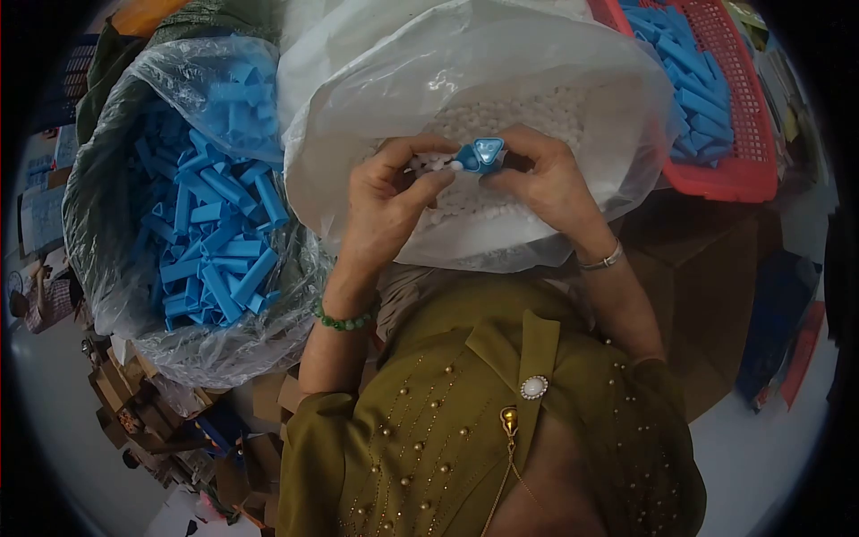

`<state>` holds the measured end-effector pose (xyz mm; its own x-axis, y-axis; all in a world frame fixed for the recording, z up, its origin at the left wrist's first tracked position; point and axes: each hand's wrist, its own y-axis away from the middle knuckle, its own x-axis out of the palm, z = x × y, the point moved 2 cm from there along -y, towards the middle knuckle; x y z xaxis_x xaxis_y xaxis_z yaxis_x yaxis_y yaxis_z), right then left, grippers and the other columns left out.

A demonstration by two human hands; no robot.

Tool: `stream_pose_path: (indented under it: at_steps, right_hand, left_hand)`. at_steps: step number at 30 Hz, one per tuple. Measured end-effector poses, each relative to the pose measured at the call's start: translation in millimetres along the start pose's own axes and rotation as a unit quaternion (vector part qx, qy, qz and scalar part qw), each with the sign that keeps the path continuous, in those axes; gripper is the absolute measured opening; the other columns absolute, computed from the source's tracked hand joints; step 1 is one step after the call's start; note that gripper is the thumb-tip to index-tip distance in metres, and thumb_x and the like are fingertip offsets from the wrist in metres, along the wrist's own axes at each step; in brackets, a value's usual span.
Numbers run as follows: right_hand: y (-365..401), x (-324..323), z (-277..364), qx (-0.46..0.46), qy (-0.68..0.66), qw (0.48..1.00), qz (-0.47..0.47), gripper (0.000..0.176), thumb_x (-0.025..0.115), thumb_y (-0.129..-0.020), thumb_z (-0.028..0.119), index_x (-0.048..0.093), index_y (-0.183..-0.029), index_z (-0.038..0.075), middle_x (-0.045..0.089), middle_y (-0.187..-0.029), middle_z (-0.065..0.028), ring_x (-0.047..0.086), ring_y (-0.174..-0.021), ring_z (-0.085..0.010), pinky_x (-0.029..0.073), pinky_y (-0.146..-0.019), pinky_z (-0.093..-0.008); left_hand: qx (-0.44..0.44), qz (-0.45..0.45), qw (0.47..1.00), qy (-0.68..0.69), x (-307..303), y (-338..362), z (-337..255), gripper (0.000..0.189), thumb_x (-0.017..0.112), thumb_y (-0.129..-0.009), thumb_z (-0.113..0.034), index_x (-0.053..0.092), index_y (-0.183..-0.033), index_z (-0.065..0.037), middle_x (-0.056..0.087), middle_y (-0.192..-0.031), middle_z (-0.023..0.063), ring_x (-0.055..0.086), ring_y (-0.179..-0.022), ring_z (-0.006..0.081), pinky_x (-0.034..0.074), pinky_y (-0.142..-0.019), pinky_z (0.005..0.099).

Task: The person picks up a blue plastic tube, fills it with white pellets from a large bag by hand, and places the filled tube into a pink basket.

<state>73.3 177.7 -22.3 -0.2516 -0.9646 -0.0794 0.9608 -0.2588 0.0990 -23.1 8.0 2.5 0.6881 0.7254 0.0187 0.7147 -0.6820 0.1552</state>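
Note:
Over the mouth of a large clear plastic bag [617, 98], both hands meet at blue triangular tubes [488, 154], their open ends turned toward me. My right hand [548, 183] is closed around them from the right, thumb and fingers pinching. From the other side, my left hand [386, 192] has its thumb and index finger closed at the tubes' edge. A small white piece [456, 166] shows at its thumb tip. More small white pieces [510, 115] fill the bag below. How many tubes are held is hard to make out.
To the left stands a plastic-lined sack of blue triangular tubes [215, 206]. A red plastic basket [747, 107] at the upper right holds more tubes. Cardboard boxes [707, 286] stand at the right, with others at the lower left. Another person [49, 300] is at the far left.

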Motion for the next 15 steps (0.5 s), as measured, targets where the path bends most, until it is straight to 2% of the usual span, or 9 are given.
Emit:
stream_pose_path:
  at_steps: [1, 3, 4, 6, 9, 10, 12, 13, 15]
  right_hand:
    - [-0.3, 1.0, 0.3, -0.001, 0.023, 1.000, -0.008, 0.029, 0.070, -0.071, -0.004, 0.067, -0.100, 0.001, 0.061, -0.092, -0.0046, 0.059, -0.082, -0.0138, 0.047, -0.073, -0.0263]
    - [-0.1, 3.4, 3.6, -0.002, 0.045, 0.999, -0.017, 0.028, 0.070, -0.071, -0.005, 0.067, -0.099, 0.001, 0.061, -0.091, -0.0032, 0.059, -0.083, -0.0120, 0.047, -0.073, -0.0258]
    - [0.9, 4.3, 9.5, -0.027, 0.068, 0.997, -0.021, 0.028, 0.070, -0.071, -0.005, 0.067, -0.098, 0.001, 0.061, -0.091, -0.0033, 0.059, -0.082, -0.0121, 0.047, -0.072, -0.0258]
    - [2.6, 5.3, 14.6, -0.053, 0.092, 0.994, -0.027, 0.027, 0.070, -0.071, -0.005, 0.067, -0.098, 0.001, 0.060, -0.091, -0.0034, 0.058, -0.081, -0.0123, 0.047, -0.072, -0.0258]
    - [4.2, 6.2, 17.2, -0.071, 0.156, 0.985, -0.028, 0.027, 0.069, -0.072, -0.005, 0.067, -0.099, 0.001, 0.060, -0.090, -0.0033, 0.058, -0.081, -0.0120, 0.047, -0.072, -0.0257]
    - [4.9, 6.9, 17.1, -0.058, 0.137, 0.989, -0.022, 0.027, 0.069, -0.073, -0.005, 0.067, -0.099, 0.002, 0.061, -0.091, -0.0029, 0.058, -0.082, -0.0118, 0.047, -0.072, -0.0256]
    - [5.6, 7.6, 14.1, -0.045, 0.118, 0.992, -0.017, 0.026, 0.068, -0.074, -0.004, 0.067, -0.099, 0.002, 0.061, -0.093, -0.0025, 0.059, -0.083, -0.0115, 0.047, -0.072, -0.0256]
    - [6.0, 7.5, 8.5, -0.035, 0.068, 0.997, -0.007, 0.025, 0.068, -0.075, -0.004, 0.067, -0.099, 0.002, 0.062, -0.095, -0.0021, 0.059, -0.084, -0.0112, 0.047, -0.073, -0.0255]
    - [6.7, 7.7, 6.2, -0.026, 0.018, 0.999, 0.002, 0.025, 0.068, -0.076, -0.004, 0.068, -0.100, 0.002, 0.062, -0.097, -0.0018, 0.059, -0.085, -0.0108, 0.047, -0.074, -0.0254]
  left_hand:
    - [0.001, 0.000, 1.000, -0.002, 1.0, -0.5, -0.3, 0.037, 0.068, -0.074, 0.002, 0.065, -0.111, -0.002, 0.065, -0.089, 0.0095, 0.058, -0.071, 0.0127, 0.046, -0.060, 0.0231]
    - [0.140, -0.030, 0.972, -0.189, 3.5, -0.7, -5.3, 0.036, 0.068, -0.074, 0.004, 0.067, -0.108, -0.007, 0.064, -0.088, 0.0085, 0.059, -0.069, 0.0156, 0.046, -0.057, 0.0247]
    - [0.139, -0.028, 0.972, -0.189, 6.2, 0.2, -7.6, 0.036, 0.068, -0.074, 0.004, 0.067, -0.108, -0.007, 0.064, -0.088, 0.0085, 0.059, -0.069, 0.0156, 0.046, -0.057, 0.0247]
    - [0.205, -0.044, 0.936, -0.282, 12.6, 2.9, -19.0, 0.036, 0.068, -0.073, 0.009, 0.066, -0.106, -0.004, 0.062, -0.089, 0.0056, 0.057, -0.074, 0.0124, 0.047, -0.061, 0.0247]
    - [0.192, -0.049, 0.935, -0.294, 14.5, 5.4, -22.9, 0.040, 0.069, -0.070, 0.009, 0.066, -0.107, -0.006, 0.062, -0.089, 0.0055, 0.058, -0.074, 0.0134, 0.048, -0.064, 0.0256]
    - [0.192, -0.050, 0.935, -0.295, 13.3, 5.6, -22.7, 0.040, 0.069, -0.070, 0.009, 0.066, -0.107, -0.006, 0.062, -0.089, 0.0055, 0.058, -0.074, 0.0134, 0.048, -0.064, 0.0256]
    - [0.193, -0.037, 0.938, -0.286, 8.5, 5.1, -20.6, 0.033, 0.072, -0.072, 0.004, 0.067, -0.102, -0.007, 0.064, -0.097, 0.0088, 0.060, -0.072, 0.0196, 0.050, -0.062, 0.0301]
    - [0.193, -0.037, 0.938, -0.287, 5.5, 5.4, -17.4, 0.033, 0.072, -0.072, 0.004, 0.067, -0.102, -0.007, 0.064, -0.097, 0.0088, 0.060, -0.072, 0.0196, 0.050, -0.062, 0.0301]
    - [0.135, -0.011, 0.980, -0.142, -0.1, 5.1, -8.2, 0.031, 0.073, -0.072, 0.001, 0.067, -0.103, -0.005, 0.064, -0.102, 0.0084, 0.062, -0.085, 0.0199, 0.050, -0.074, 0.0313]
